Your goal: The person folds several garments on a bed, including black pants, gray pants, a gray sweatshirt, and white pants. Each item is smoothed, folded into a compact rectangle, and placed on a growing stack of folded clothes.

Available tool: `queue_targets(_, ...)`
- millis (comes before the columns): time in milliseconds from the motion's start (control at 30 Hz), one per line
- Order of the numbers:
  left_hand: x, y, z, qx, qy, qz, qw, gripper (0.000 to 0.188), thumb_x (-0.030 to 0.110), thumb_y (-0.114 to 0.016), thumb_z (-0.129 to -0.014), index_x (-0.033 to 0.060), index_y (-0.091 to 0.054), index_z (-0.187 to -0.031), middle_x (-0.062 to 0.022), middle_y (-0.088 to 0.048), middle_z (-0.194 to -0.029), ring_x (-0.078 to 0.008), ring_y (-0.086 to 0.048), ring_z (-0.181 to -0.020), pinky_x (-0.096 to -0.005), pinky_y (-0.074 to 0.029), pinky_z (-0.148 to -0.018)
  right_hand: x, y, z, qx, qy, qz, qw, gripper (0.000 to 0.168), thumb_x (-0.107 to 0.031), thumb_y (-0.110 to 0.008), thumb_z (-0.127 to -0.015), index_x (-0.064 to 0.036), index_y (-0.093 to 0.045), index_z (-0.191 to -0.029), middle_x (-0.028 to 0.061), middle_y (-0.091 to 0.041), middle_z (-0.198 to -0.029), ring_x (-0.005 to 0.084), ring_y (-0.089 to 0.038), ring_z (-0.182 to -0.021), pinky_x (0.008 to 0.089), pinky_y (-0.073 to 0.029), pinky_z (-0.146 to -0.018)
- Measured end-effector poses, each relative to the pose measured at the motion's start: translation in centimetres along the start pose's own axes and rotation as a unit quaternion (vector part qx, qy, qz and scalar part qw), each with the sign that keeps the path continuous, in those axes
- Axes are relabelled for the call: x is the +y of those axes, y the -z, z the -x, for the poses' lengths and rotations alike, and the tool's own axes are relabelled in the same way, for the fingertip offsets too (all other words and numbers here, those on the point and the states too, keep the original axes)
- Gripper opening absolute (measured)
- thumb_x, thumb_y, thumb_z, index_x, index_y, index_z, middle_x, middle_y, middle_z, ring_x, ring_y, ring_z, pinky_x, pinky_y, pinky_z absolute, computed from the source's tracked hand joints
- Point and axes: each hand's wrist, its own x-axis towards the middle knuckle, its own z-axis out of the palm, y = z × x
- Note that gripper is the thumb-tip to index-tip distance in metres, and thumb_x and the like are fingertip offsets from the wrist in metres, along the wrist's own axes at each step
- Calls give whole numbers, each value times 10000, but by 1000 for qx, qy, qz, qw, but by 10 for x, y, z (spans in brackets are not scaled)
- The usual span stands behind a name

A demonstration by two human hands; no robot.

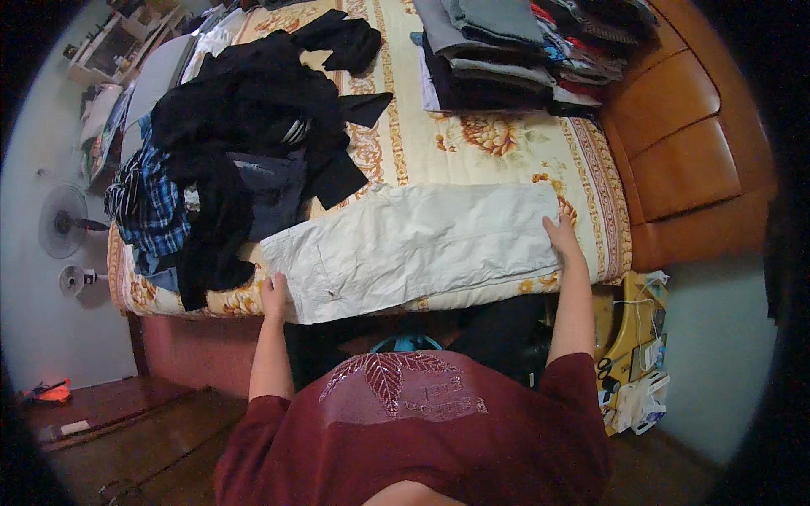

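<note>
White trousers [417, 246], doubled lengthwise, stretch across the near edge of the bed. My left hand [274, 297] grips their waist end at the left, thumb on top and fingers hidden beneath the cloth. At the other end, the leg hems are in my right hand [562, 239], its thumb over the fabric. The near side of the waist hangs slightly past the mattress edge. Just beyond the waist lies a loose heap of dark clothes [234, 114], with a blue plaid garment [161, 215] on its left side.
Folded clothes stand in stacks [493, 63] at the far right of the flowered bedspread [468, 152]. A brown padded headboard [683, 145] borders the right. Scissors [605, 367] and cables lie on a yellow side table [623, 329]. Two fans [63, 221] are at the left.
</note>
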Motion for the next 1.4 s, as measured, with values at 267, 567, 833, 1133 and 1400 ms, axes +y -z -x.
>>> queue_targets(267,60,17,-2,64,-83,-138,985,324,262,-453,-873,-33,-525,-758,-221,-545,-680,-353,-543,-657,-414,-404,-616,-62,14,51,-17,-83,172,982,443,-282,-603,-796,-1,-488,-1118,227,-547,-1053,352,-536,-969,407,-431,-814)
queue_targets(567,87,9,50,69,-14,-228,971,389,342,-468,-863,10,-427,-1064,-264,-564,-935,-432,-535,-871,-471,-409,-730,-41,10,82,27,-87,179,980,406,-348,-462,-873,-53,-442,-1152,240,-594,-928,398,-561,-874,453,-441,-732)
queue_targets(833,90,25,25,-10,-1,-264,964,315,314,-508,-848,19,-466,-951,-258,-562,-901,-422,-542,-833,-485,-417,-686,-21,15,68,5,-73,186,980,365,-344,-439,-870,-26,-518,-1031,244,-592,-911,396,-558,-871,462,-430,-753)
queue_targets(1133,71,-5,-41,67,-129,94,985,423,223,-674,-713,39,-487,-1044,-191,-520,-1048,-274,-517,-949,-340,-404,-829,-132,-19,73,141,187,105,966,275,-143,-588,-750,8,-555,-977,189,-536,-1015,327,-471,-1005,381,-374,-875)
queue_targets(1400,94,-7,-88,-10,-46,73,996,209,197,-638,-755,25,-537,-819,-92,-581,-748,-182,-539,-721,-306,-427,-669,-318,-162,74,-63,320,120,938,144,-209,-583,-770,-71,-595,-808,119,-602,-809,296,-555,-791,410,-371,-746)
